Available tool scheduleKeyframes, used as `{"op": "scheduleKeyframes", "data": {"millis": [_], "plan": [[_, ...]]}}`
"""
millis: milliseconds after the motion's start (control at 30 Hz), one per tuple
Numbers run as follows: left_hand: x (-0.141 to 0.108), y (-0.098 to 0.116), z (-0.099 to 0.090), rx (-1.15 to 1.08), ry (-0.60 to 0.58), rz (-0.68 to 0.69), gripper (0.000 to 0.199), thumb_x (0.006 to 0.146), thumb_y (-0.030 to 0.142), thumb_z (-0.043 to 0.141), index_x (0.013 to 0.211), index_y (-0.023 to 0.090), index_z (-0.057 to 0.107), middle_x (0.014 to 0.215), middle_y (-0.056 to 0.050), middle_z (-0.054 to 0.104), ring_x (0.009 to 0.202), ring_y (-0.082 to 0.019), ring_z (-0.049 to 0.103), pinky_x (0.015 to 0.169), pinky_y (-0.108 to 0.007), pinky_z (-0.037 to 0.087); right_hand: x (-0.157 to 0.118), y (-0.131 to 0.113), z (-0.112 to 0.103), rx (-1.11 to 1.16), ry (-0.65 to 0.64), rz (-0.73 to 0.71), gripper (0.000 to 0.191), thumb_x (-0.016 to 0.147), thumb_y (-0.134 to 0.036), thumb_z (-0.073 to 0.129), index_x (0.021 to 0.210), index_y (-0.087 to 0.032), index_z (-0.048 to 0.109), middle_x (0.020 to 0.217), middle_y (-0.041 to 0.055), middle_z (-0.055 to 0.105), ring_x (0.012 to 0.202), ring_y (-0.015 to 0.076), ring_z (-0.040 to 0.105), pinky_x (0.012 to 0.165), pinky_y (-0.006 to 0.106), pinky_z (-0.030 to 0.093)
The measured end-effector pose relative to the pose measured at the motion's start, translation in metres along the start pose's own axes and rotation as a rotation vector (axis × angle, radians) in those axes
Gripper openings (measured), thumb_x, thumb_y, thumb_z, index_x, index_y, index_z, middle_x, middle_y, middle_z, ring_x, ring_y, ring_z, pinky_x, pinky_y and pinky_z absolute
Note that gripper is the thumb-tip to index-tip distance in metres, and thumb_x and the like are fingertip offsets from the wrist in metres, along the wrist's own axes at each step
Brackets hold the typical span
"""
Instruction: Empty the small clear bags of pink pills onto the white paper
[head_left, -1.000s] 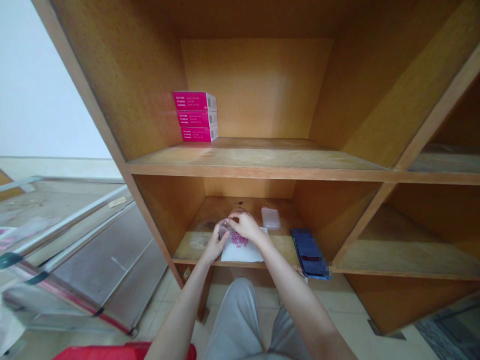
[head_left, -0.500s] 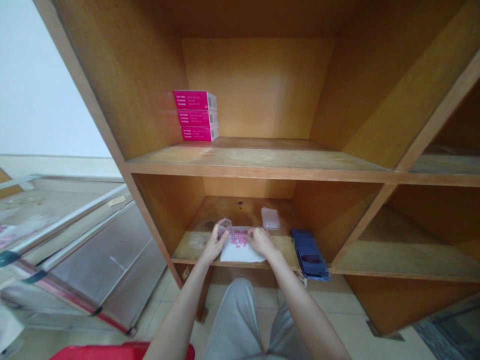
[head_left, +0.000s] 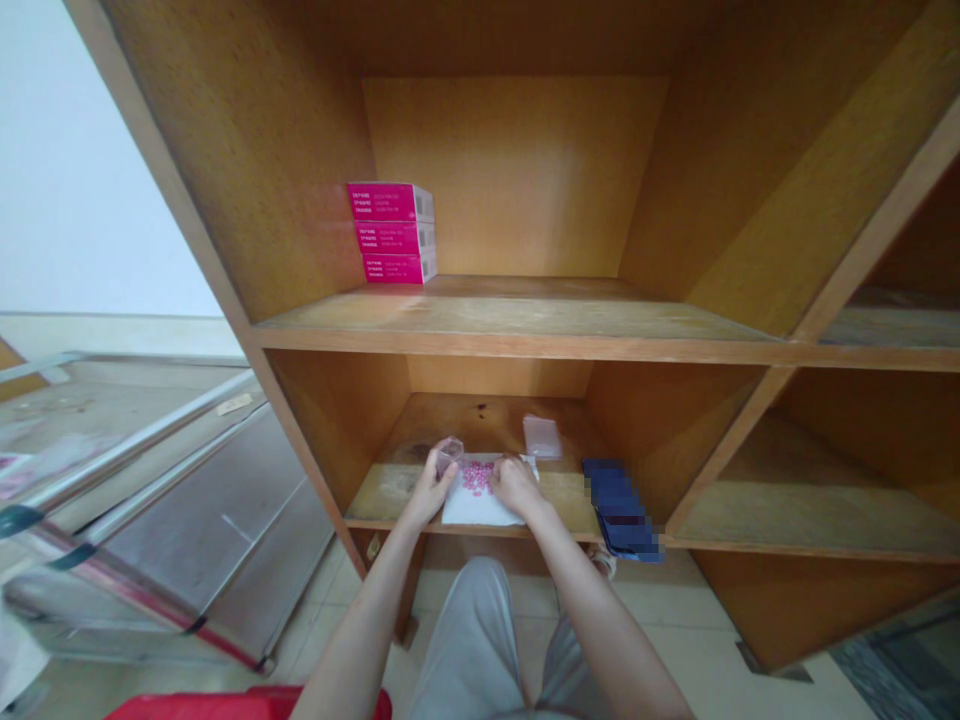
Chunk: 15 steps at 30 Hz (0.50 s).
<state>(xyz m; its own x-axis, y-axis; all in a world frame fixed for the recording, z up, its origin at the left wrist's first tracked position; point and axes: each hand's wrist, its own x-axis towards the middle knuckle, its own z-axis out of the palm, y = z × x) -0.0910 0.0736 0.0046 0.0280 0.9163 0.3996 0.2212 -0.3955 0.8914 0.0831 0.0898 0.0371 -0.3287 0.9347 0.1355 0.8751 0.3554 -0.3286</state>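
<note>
My left hand (head_left: 433,485) is closed around a small clear plastic bag (head_left: 451,453), held upright at the left edge of a white sheet of paper (head_left: 480,512). Several small pink pieces (head_left: 477,477), like tablets or beads, lie in a loose pile on the sheet. Over the pile's right side, my right hand (head_left: 516,487) is curled with its fingers pressed together. What its fingertips hold, if anything, is hidden. Behind that hand lies a stack of flat clear bags (head_left: 541,438).
A dark blue, pixelated flat object (head_left: 621,510) overhangs the lower shelf's front edge (head_left: 559,530). Three pink boxes (head_left: 394,235) are stacked on the upper shelf (head_left: 517,310). A metal-framed cart (head_left: 202,510) stands at the left, with something red (head_left: 210,705) at the bottom.
My right hand has shifted slightly left and its fingers are more curled, uncovering the paper's far right corner. My left hand and the bag stay nearly where they were.
</note>
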Motion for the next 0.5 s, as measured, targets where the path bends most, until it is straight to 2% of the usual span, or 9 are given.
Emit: {"op": "scheduleKeyframes", "data": {"millis": [133, 500], "plan": [[0.0, 0.0, 0.0, -0.002, -0.006, -0.003, 0.043, 0.082, 0.034, 0.043, 0.122, 0.02, 0.033, 0.124, -0.01, 0.046, 0.114, -0.019, 0.044, 0.101, -0.04, 0.025, 0.0, -0.001, 0.001, -0.017, -0.017, 0.021, 0.023, 0.077, -0.017, 0.045, 0.079, -0.01, 0.067, 0.089, 0.0177, 0.065, 0.085, 0.0224, 0.06, 0.075, 0.026, 0.041], [-0.001, -0.001, 0.0, 0.029, 0.008, -0.037, 0.044, 0.082, 0.035, 0.042, 0.123, 0.021, 0.033, 0.124, -0.009, 0.047, 0.115, -0.019, 0.043, 0.101, -0.039, 0.026, -0.008, 0.01, 0.013, -0.031, 0.047, -0.037, 0.024, 0.082, -0.026, 0.046, 0.088, -0.01, 0.063, 0.096, 0.0156, 0.062, 0.093, 0.0217, 0.055, 0.081, 0.028, 0.037]]}}
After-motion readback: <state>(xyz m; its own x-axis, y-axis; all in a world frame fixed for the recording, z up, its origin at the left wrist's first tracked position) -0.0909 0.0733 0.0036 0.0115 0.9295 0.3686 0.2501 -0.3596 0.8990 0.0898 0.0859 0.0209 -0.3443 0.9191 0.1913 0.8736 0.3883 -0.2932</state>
